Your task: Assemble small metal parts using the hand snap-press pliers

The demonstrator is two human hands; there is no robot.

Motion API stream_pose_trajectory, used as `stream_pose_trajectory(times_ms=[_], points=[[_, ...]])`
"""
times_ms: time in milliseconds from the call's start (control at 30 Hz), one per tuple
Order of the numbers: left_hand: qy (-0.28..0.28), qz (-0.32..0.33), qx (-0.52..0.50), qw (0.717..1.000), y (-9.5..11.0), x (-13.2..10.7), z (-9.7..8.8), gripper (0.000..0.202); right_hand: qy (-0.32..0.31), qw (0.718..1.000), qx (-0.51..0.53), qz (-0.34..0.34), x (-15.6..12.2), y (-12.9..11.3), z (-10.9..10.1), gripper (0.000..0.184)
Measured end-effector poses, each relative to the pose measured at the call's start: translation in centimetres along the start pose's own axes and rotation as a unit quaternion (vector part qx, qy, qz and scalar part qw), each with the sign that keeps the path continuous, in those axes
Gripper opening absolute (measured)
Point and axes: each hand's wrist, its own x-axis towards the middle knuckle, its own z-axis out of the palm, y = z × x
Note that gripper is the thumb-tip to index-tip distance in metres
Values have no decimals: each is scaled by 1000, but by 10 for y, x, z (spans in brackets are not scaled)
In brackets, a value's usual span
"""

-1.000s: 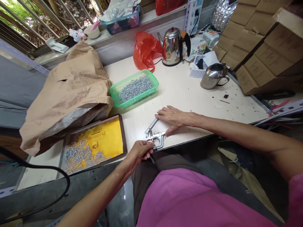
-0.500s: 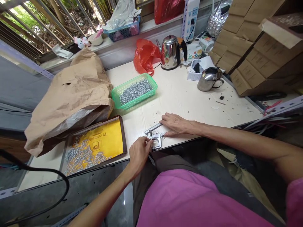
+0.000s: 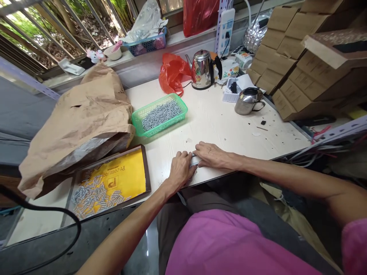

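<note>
Near the front edge of the white table (image 3: 223, 118), my left hand (image 3: 181, 170) lies palm down over a small metal hand tool (image 3: 194, 160), covering most of it. My right hand (image 3: 210, 154) rests flat on the tool's right end, fingers stretched and pressing down. Only a sliver of metal shows between the two hands. To the left, a brown-framed tray with a yellow sheet (image 3: 110, 182) holds several small metal pieces. A green basket (image 3: 159, 114) full of the same silvery pieces sits behind the hands.
A crumpled brown paper sack (image 3: 80, 114) fills the left of the table. At the back stand a red plastic bag (image 3: 172, 72), a steel kettle (image 3: 202, 68) and a steel jug (image 3: 248, 101). Cardboard boxes (image 3: 301, 68) stack at the right. A black cable (image 3: 43, 214) loops at bottom left.
My left hand moved up from the table edge and now lies over the metal tool, hiding it. My right hand stayed on the tool's right end. The view shifted slightly.
</note>
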Motion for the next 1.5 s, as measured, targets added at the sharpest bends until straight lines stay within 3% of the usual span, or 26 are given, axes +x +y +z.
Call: stream_pose_trajectory(times_ms=[167,333,433,500,633,767,933,1000,1067,1133,1200,1267,1300,1367,1433,1500], points=[[11,-23,-17,1000,-1,2,0,22,5,1000,18,0,11,4,14,22],[19,-14,-24,999,-7,6,-1,25,25,1000,11,15,11,6,17,18],[40,-21,-32,998,-7,0,3,32,53,998,21,-15,9,14,10,33],[74,-25,-37,996,-3,-8,10,36,50,996,44,-54,9,22,6,42],[138,15,-58,989,17,-26,32,35,40,993,91,-68,17,37,5,27],[128,52,-110,984,35,-37,45,34,65,997,45,-23,33,42,9,18],[119,52,-142,981,36,-37,44,38,70,998,1,2,52,25,1,17],[131,58,-152,978,37,-38,44,42,68,996,-18,-54,55,5,-3,18],[148,68,-163,973,43,-46,43,42,43,986,-22,-157,56,-19,-4,16],[162,99,-170,967,49,-63,41,33,8,970,-20,-241,55,-40,-1,14],[174,139,-159,962,50,-86,35,24,-7,959,-23,-283,54,-54,6,16],[189,131,-125,965,37,-112,25,20,-1,951,-22,-308,55,-60,15,16],[198,94,-102,970,24,-124,18,20,4,949,-19,-316,56,-61,20,16],[218,-43,-49,974,-14,-149,1,21,12,948,-4,-318,59,-62,26,18],[230,-210,0,950,-61,-171,-16,24,26,954,33,-296,64,-62,24,19],[205,-304,33,930,-107,-190,-29,24,78,959,99,-252,69,-60,9,17]])
